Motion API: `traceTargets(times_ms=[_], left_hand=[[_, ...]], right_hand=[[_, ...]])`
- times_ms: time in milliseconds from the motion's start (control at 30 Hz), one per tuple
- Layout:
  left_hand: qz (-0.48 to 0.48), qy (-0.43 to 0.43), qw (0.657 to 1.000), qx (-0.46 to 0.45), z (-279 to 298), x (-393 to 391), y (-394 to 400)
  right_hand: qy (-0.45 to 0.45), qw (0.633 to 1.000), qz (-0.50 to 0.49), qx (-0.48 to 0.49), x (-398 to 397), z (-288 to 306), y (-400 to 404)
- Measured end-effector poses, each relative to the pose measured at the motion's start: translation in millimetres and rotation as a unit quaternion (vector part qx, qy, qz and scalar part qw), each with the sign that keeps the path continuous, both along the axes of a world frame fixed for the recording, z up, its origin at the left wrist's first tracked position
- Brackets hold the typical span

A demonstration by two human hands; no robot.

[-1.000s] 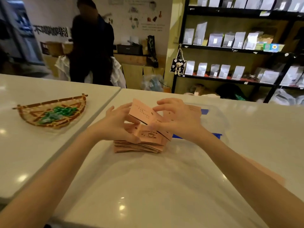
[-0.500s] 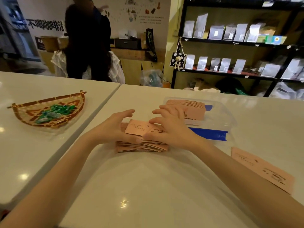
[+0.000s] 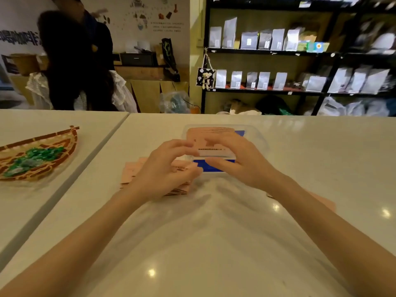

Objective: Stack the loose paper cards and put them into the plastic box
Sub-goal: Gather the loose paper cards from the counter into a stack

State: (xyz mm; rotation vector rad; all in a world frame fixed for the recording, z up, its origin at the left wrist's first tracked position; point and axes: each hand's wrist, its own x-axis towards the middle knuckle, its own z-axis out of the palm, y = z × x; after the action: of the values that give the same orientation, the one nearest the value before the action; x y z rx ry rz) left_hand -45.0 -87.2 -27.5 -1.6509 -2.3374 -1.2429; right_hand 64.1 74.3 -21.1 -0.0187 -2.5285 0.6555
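Observation:
A stack of pink paper cards (image 3: 131, 173) lies on the white counter. My left hand (image 3: 165, 170) sits on its right end, fingers curled around some of the cards. Just behind stands the clear plastic box (image 3: 260, 139) with blue parts, holding more pink cards (image 3: 214, 131). My right hand (image 3: 242, 162) hovers at the box's near side with fingers and thumb apart, and I see nothing in it. One loose pink card (image 3: 323, 201) lies to the right, mostly hidden by my right forearm.
A woven basket (image 3: 64, 144) with green wrapped sweets sits on the adjoining counter at left. A seam (image 3: 102, 144) separates the two counters. A person (image 3: 75, 61) stands beyond the counter. Shelves (image 3: 267, 52) of pouches line the back wall.
My right hand has left the stack and moved back to the box. My left hand has curled onto the stack's right end. The camera view has shifted slightly.

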Motion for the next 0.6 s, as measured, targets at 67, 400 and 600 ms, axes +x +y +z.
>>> traceTargets(times_ms=[67, 400, 600], left_hand=[[-0.067, 0.028, 0.997, -0.004, 4.4, 17.7, 17.7], [-0.224, 0.085, 0.951, -0.195, -5.4, 87.0, 125.1], [-0.256, 0.028, 0.932, -0.254, -37.3, 95.1, 149.0]], right_hand=[[0.012, 1.000, -0.026, 0.003, 22.7, 4.5, 12.1], [-0.069, 0.972, -0.222, -0.020, 137.6, -12.3, 70.9], [-0.193, 0.947, -0.255, -0.044, 177.8, -43.2, 86.3]])
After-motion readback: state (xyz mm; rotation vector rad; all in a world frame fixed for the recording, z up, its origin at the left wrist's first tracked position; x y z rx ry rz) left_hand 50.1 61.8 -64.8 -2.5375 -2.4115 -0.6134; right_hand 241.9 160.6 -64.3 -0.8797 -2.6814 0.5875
